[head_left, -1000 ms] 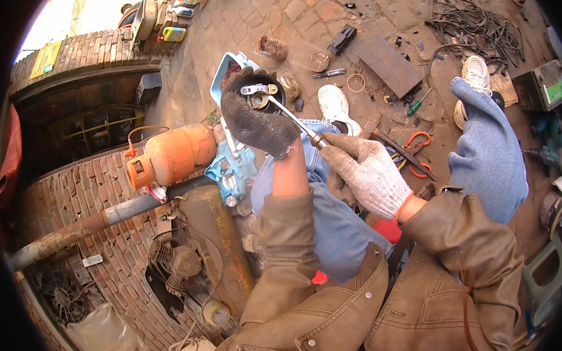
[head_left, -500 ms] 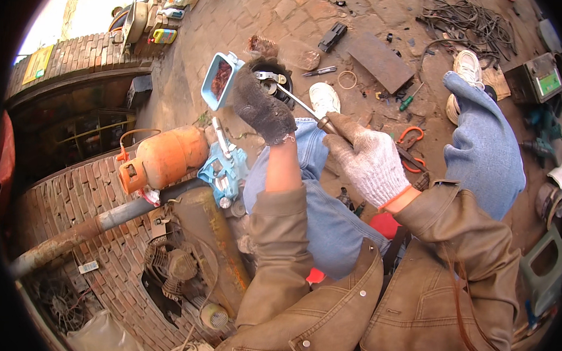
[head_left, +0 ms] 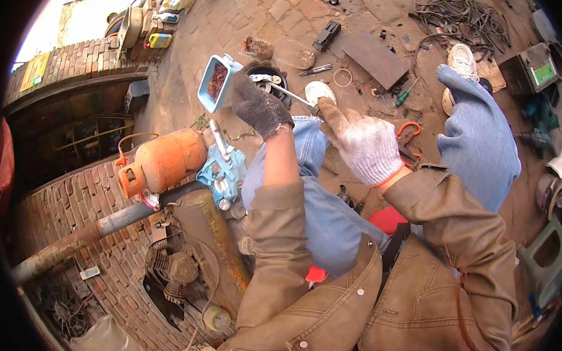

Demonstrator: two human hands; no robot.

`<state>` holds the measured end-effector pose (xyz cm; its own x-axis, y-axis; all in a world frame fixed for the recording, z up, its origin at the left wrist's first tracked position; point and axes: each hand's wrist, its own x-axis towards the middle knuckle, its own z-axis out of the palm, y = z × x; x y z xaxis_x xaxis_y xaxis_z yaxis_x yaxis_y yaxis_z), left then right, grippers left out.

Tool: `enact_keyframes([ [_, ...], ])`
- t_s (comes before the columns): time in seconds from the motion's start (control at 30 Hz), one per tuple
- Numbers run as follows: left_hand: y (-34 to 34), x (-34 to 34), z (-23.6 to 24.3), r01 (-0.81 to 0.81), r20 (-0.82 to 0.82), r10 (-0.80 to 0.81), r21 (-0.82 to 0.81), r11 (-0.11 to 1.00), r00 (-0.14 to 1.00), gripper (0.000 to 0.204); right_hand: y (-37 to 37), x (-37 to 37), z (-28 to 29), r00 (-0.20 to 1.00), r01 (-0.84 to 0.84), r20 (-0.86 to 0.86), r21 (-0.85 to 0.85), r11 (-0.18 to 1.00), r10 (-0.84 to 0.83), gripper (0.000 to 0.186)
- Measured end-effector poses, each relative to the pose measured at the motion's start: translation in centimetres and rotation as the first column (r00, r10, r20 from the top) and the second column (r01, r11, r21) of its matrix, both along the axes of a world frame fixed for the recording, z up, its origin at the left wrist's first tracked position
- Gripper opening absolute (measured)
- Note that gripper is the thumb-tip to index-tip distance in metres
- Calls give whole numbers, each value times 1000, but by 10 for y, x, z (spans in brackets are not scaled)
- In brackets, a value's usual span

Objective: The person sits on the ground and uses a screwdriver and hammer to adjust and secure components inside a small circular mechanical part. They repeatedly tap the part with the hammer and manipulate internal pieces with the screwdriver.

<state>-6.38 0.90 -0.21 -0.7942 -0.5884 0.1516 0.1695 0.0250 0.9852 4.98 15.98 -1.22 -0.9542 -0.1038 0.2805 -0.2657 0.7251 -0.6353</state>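
- Fingers of the left hand [head_left: 257, 105], in a dark glove, are curled tight around a round black part [head_left: 267, 78] with a metal piece on top, held up over the brick floor [head_left: 283, 10].
- Fingers of the right hand [head_left: 359, 141], in a whitish glove, are closed on the handle of a screwdriver [head_left: 291, 95]; its shaft slants up-left and its tip meets the metal piece.
- Just left of the dark glove hangs a light-blue tray [head_left: 214, 83] with reddish bits inside.
- Below it, an orange gas cylinder [head_left: 161, 163] lies beside a blue tool [head_left: 221, 172], touching the person's jeans-clad knee [head_left: 295, 151].
- A green-handled screwdriver [head_left: 404, 96] lies on the floor toward its far right corner.
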Motion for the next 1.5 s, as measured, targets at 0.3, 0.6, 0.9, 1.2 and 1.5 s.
enact_keyframes([
  [0.3,1,0,-13,82,1,-83,-135,987,997,39,4,-17,-14,796,-178,428,-510,841,428,37],
  [0.6,-1,-10,-21,15,271,-15,2,1000,963,34,-14,-8,-35,902,-13,415,-253,967,121,36],
  [0.9,-3,-6,0,103,130,-156,347,932,979,47,13,-7,6,917,58,385,-390,919,105,46],
  [1.2,18,29,30,430,-72,-442,-139,892,894,65,35,-25,22,842,294,515,-689,663,162,43],
  [1.5,19,25,39,422,94,-484,-651,632,870,37,39,-28,24,893,349,451,-713,608,16,42],
])
